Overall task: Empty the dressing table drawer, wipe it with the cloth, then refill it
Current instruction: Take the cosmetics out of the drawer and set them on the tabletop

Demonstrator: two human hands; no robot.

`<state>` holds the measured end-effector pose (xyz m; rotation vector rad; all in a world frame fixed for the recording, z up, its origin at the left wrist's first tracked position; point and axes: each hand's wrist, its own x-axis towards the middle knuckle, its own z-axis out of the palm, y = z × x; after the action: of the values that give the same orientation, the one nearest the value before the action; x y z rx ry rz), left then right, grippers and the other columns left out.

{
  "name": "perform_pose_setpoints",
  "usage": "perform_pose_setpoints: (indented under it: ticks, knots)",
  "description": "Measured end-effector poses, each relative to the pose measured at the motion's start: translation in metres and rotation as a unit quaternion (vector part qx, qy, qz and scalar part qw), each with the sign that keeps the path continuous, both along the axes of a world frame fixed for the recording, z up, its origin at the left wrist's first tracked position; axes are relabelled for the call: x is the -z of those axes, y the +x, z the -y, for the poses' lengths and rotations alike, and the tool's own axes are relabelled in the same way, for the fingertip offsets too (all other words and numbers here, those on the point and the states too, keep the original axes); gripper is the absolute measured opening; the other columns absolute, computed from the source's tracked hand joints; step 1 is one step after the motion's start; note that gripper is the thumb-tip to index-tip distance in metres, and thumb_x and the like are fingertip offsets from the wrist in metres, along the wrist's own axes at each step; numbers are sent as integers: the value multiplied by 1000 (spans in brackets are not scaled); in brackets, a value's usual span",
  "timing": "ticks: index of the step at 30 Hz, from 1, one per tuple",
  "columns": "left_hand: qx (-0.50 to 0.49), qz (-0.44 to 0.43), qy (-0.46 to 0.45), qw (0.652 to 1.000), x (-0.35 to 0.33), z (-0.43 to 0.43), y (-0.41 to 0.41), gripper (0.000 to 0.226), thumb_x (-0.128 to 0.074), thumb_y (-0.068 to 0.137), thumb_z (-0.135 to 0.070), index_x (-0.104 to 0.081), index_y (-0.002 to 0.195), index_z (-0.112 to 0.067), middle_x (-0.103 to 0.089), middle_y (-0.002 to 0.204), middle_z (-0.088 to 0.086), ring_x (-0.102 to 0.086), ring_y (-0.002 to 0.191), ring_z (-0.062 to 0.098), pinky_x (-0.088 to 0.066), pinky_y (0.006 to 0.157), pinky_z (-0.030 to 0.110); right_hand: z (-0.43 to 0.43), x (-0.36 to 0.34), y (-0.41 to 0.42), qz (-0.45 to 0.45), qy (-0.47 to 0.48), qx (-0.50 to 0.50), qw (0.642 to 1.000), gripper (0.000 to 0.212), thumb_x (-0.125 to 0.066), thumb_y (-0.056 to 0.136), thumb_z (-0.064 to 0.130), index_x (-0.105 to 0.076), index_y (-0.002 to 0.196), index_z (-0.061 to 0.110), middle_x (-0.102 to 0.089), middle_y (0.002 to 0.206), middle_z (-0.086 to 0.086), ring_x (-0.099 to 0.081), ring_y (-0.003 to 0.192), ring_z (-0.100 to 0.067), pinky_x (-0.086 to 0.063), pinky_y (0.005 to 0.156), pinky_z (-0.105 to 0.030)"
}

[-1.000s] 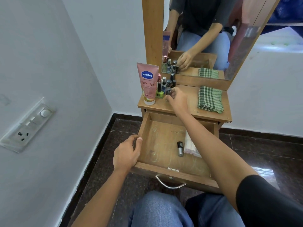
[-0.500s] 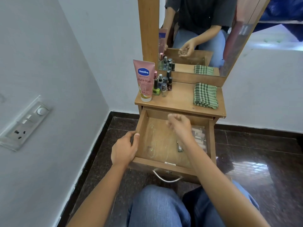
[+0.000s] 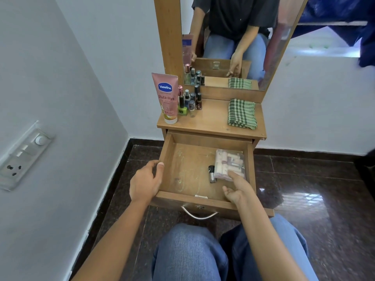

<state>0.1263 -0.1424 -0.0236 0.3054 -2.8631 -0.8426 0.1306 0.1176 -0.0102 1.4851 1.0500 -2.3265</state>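
Presently we are sitting in front of the dressing table, with its one drawer pulled fully out over our knees. Our left hand is gripping the drawer's left wall, thumb hooked over the rim and fingers wrapped outside. Our right hand is reaching into the near right corner of the drawer, fingers loosely spread and grasping nothing; one fingertip is touching the near edge of the clear packet.

We are counting two things lying in the drawer: the clear packet against the right wall, and one small dark-capped bottle lying on its side just beside the packet's left edge. One small white scrap is sitting by the front wall.

On the tabletop we are counting one pink Vaseline tube standing cap-down at the left, and a tight cluster of small bottles just beside it; roughly seven, though they are overlapping and we cannot tell the exact number. One green checked cloth is lying folded at the right, well apart from the bottles.

One mirror is standing behind, one switchboard is showing on the left wall.
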Motion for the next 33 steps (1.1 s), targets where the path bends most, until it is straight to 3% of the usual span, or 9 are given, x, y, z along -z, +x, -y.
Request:
perform_pose_setpoints:
  ticks: [3, 7, 12, 16, 19, 25, 28, 30, 33]
  knots:
    - [-3, 2, 4, 1000, 0, 0, 1, 46, -32, 96, -58, -61, 121, -32, -64, 77, -12, -61, 73, 11, -48, 64, 30, 8, -3, -6, 14, -12, 21, 1000, 48, -61, 93, 14, -43, 138, 12, -45, 142, -12, -42, 132, -24, -35, 108, -36]
    - [-8, -4, 4, 1000, 0, 0, 1, 45, -32, 96, -59, -62, 119, -34, -60, 64, -13, -55, 65, 2, -45, 61, 29, 14, -5, -9, 19, -20, 60, 998, 40, -59, 93, 11, -50, 132, 10, -59, 128, -11, -57, 115, -23, -44, 93, -33]
    - [-2, -5, 0, 1000, 0, 0, 1, 44, -33, 97, -57, -62, 120, -33, -60, 66, -14, -54, 64, 2, -43, 60, 28, 22, -18, 0, -36, -14, 77, 996, 35, -60, 93, 9, -52, 127, 6, -63, 111, -14, -62, 92, -21, -51, 82, -29]
    - [-1, -6, 5, 1000, -1, 1, 1, 42, -34, 98, -56, -62, 120, -33, -59, 65, -14, -55, 64, 3, -41, 56, 26, 36, -41, 7, -121, 1, 50, 991, 22, -64, 90, 11, -57, 111, 14, -67, 106, -11, -66, 95, -21, -56, 76, -30]
    - [1, 0, 9, 1000, -1, 1, 1, 42, -34, 98, -55, -61, 121, -34, -59, 67, -14, -58, 67, 8, -40, 55, 27, 44, -62, -5, -185, 6, 4, 983, 24, -62, 91, 8, -58, 114, 14, -70, 104, -11, -68, 87, -18, -57, 69, -28]
    - [-3, 3, 9, 1000, -1, 0, 1, 40, -34, 98, -55, -61, 120, -35, -60, 68, -13, -58, 68, 8, -45, 58, 29, 44, -71, -51, -165, 10, -63, 984, 28, -61, 92, 7, -57, 119, 3, -66, 87, -11, -63, 74, -17, -54, 68, -28]
    - [2, 7, 16, 1000, -1, 0, 1, 42, -34, 98, -55, -61, 122, -33, -63, 73, -12, -61, 72, 12, -53, 65, 33, 40, -64, -68, -146, 40, -54, 987, 30, -62, 92, 6, -55, 120, 1, -67, 95, -15, -63, 73, -18, -53, 67, -29]
    - [3, 2, 16, 1000, -1, 0, 0, 43, -34, 98, -56, -60, 122, -33, -63, 74, -12, -61, 72, 11, -51, 63, 31, 35, -59, -76, -144, 61, -29, 987, 33, -63, 91, 5, -54, 122, 1, -66, 110, -19, -66, 82, -22, -55, 69, -30]
    - [1, -1, 17, 1000, 1, 1, 0, 42, -34, 97, -58, -61, 120, -35, -63, 75, -12, -61, 73, 11, -48, 62, 30, 27, -54, -85, -149, 62, 11, 987, 29, -66, 88, 4, -56, 115, 0, -65, 113, -20, -68, 94, -26, -57, 74, -33]
